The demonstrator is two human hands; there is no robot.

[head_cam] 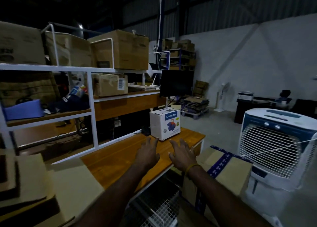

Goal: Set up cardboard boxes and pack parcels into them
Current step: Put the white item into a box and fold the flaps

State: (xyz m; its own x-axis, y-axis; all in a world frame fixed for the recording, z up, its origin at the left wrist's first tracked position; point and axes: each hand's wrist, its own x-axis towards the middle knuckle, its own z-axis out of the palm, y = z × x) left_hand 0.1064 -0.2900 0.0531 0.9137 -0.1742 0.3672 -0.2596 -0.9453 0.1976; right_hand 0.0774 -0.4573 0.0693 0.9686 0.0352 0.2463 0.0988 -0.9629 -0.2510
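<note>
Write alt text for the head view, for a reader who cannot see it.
Both hands, left hand and right hand, reach open across a wooden table toward a white Crompton box standing at its far end. Shelves of cardboard boxes stand left, an air cooler right.

White, orange-brown and blue in a dim warehouse.
The parcel (pixel 165 124) is white with a blue label band and a blue-and-orange picture; it stands on an orange-brown wood-grain surface (pixel 120 156). The shelf frame (pixel 91 106) is white, its cartons (pixel 120 50) plain brown. A brown box (pixel 228 168) carries blue printed tape. The air cooler (pixel 274 141) is white with a blue top.
</note>
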